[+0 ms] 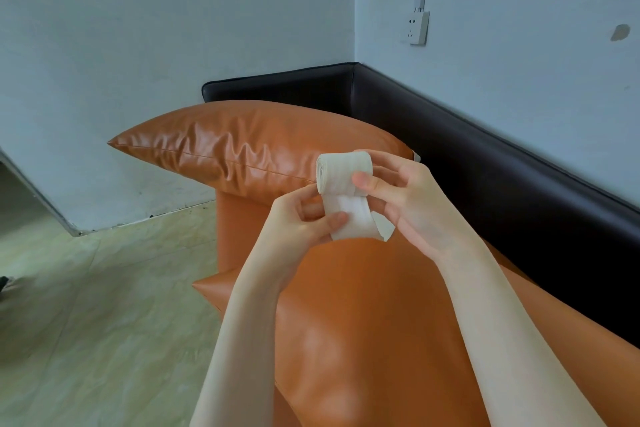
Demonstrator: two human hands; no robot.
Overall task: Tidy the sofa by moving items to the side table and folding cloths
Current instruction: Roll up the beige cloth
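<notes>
A narrow cream cloth strip (341, 184), mostly wound into a small roll, is held in the air above the orange leather sofa (363, 305). My right hand (408, 204) grips the rolled upper part, thumb on its front. My left hand (304, 222) pinches the loose tail below the roll between thumb and fingers. A short free end of the cloth hangs down between both hands. No side table is in view.
An orange leather cushion (242, 146) lies across the sofa's far end. A second orange cushion (311, 340) lies under my forearms. The sofa's dark backrest (485, 156) runs along the walls. Pale green floor (104, 305) lies to the left.
</notes>
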